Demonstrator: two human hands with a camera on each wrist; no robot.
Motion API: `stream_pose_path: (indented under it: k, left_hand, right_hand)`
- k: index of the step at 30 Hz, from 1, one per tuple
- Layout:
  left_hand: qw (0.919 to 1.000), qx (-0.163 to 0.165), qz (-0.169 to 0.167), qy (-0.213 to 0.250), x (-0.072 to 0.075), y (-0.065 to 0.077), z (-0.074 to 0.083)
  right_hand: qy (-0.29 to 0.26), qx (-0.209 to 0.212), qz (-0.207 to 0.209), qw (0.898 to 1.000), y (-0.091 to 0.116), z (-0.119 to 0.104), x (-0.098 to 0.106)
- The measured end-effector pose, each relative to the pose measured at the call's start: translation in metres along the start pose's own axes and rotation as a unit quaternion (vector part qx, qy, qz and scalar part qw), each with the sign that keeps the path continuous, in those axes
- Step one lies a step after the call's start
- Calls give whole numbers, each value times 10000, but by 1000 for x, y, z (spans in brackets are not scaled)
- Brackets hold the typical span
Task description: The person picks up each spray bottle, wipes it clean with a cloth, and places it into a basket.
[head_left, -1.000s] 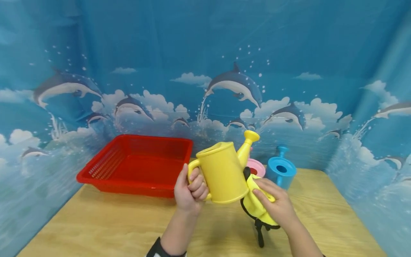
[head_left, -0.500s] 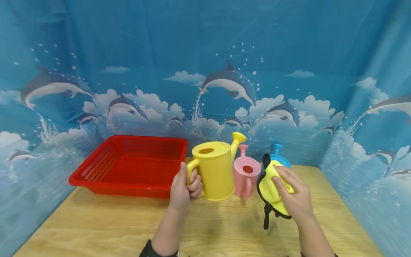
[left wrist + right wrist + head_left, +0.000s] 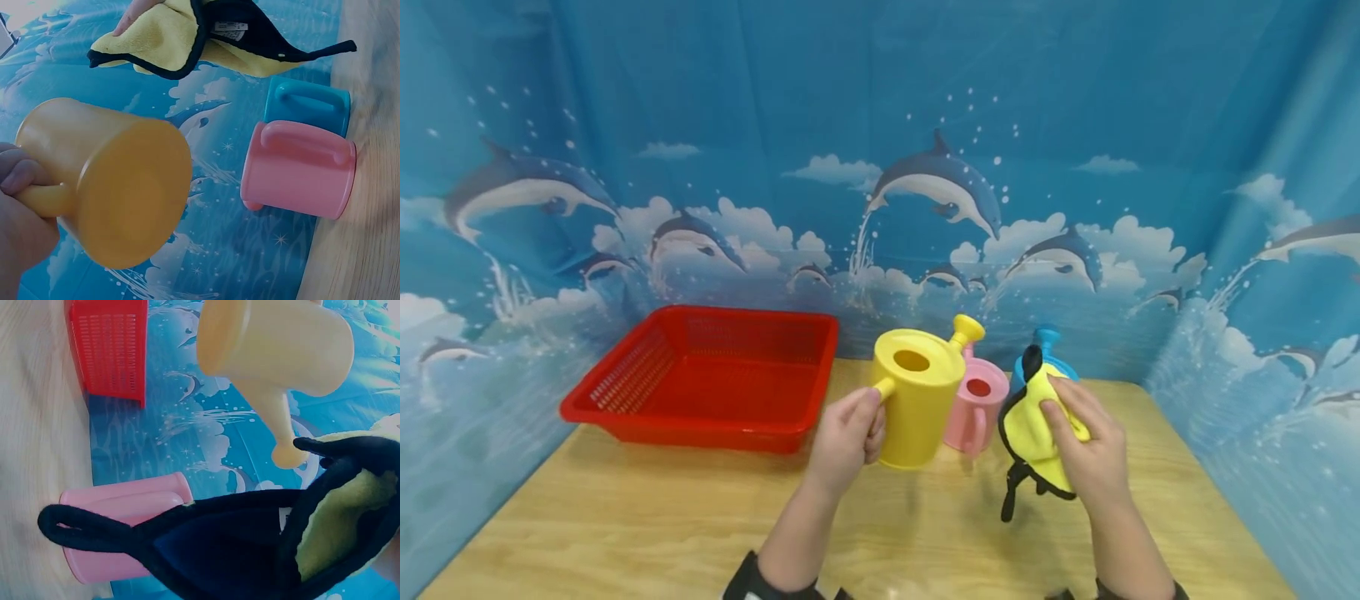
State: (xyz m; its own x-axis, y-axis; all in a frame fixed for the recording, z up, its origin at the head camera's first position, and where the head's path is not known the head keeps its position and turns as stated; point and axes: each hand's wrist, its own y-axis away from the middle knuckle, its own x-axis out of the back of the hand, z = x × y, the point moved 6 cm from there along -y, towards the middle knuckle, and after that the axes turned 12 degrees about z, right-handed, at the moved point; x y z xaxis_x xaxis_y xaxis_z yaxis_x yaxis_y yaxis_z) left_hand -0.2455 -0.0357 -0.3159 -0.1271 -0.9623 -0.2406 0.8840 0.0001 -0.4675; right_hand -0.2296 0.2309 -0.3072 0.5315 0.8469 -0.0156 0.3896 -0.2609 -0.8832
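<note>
My left hand (image 3: 846, 437) grips the handle of a yellow watering can (image 3: 917, 412) and holds it up off the table. Its round top opening faces me, and the underside of the can (image 3: 137, 194) shows in the left wrist view. To the right, my right hand (image 3: 1093, 454) pinches a bunched yellow cloth (image 3: 1032, 433) with black edging. A black loop (image 3: 81, 528) hangs down from that cloth, which is apart from the can. Behind the cloth, a small blue watering can (image 3: 309, 109) is partly hidden in the head view.
A pink watering can (image 3: 981, 408) stands on the wooden table (image 3: 647, 517), between the yellow can and the cloth as seen from the head. The red plastic basket (image 3: 700, 437) sits at the back left. A blue dolphin-print sheet (image 3: 760, 167) closes off the back and sides.
The cloth has come away from the yellow watering can and shifted right with my right hand. My left hand has turned the can, tipping its top toward me. The pink can is now more exposed.
</note>
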Motion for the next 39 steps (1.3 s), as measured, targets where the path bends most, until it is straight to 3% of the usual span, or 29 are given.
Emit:
stream_pose_path:
  k: [2, 6, 12, 17, 20, 24, 26, 28, 34, 36, 39]
  left_hand:
    - [9980, -366, -27, -519, -1, 0, 1]
    - [9863, -1065, -95, -1259, -6, 3, 4]
    - [9648, -2034, -177, -1659, -9, 6, 9]
    - [9301, -2861, -423, -2265, -12, 9, 11]
    - [9032, -3152, -483, -2873, -16, 11, 11]
    - [8607, -3590, -468, -3580, -22, 14, 13]
    - [8453, -3753, -445, -3777, -24, 16, 15]
    - [8367, -3843, -462, -3875, -25, 17, 16]
    - [8304, -3905, -569, -3932, -26, 18, 18]
    - [8204, -4065, -565, -3981, -26, 18, 18]
    - [7987, -4393, -512, -4080, -27, 20, 20]
  right_hand:
    - [24, -99, 13, 9999, -1, 1, 1]
    - [64, -103, 6, 9999, -2, 1, 2]
    - [87, -90, 43, 9999, -5, -1, 3]
    - [51, -76, 72, 9999, -7, -1, 4]
    - [24, -58, 39, 10000, -6, -1, 5]
    - [49, -91, 13, 9999, -6, -1, 6]
    - [69, -102, 10, 9999, -6, -1, 6]
    - [83, -110, 22, 9999, -6, -3, 6]
    - [-12, -150, -8, 9999, -6, -5, 5]
    - [-26, -107, -26, 9999, -6, -4, 5]
    - [-58, 20, -47, 10000, -7, -5, 4]
